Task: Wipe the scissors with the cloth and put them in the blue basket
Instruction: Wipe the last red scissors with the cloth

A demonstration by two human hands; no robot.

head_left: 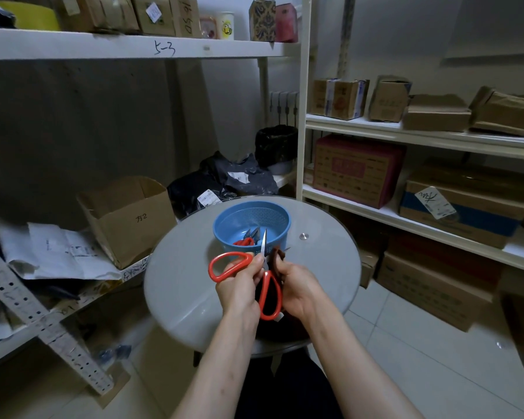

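Your left hand [239, 285] pinched the open red scissors [266, 282] at the pivot, your right hand [297, 285] gripped the brown cloth [277, 257] — the blue basket [221, 234] stood just beyond the upright blade.

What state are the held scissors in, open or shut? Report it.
Open: the scissors have their red loops splayed apart, one bare blade points up, and the cloth in the right hand covers the other.

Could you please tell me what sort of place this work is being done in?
Probably a storeroom or stockroom: white shelving stacked with cardboard boxes, a handwritten shelf number, and black mailer bags piled in the corner.
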